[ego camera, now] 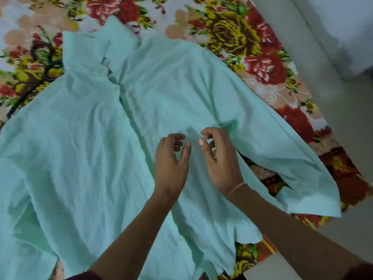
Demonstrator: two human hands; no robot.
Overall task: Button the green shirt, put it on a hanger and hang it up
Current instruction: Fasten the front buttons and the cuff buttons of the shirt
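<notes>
A pale green creased fabric shirt [84, 150] is laid out flat, front upward, on a bedsheet printed with red and yellow flowers [232, 31], with its collar [113, 47] turned towards the far side and its front edges brought together along the middle. One long sleeve [282, 150] is stretched out to the right, its cuff resting near the edge of the sheet. Both hands are seen over the lower middle of the shirt, just beside each other and beside the front opening. The left hand [171, 160] is held with its fingers loosely curled and its thumb raised; nothing is seen gripped in it. The right hand [220, 158] is likewise loosely curled, thumb and forefinger drawn near each other, and no cloth or button is seen pinched between them. Whether the fingertips touch the fabric cannot be told. A thin pale thread band [238, 187] is worn on the right wrist. At the left, a black curved hanger [38, 51] is partly seen on the sheet, its lower part hidden beneath the shoulder of the shirt. A plain grey floor [343, 110] is seen beyond the right edge of the sheet
</notes>
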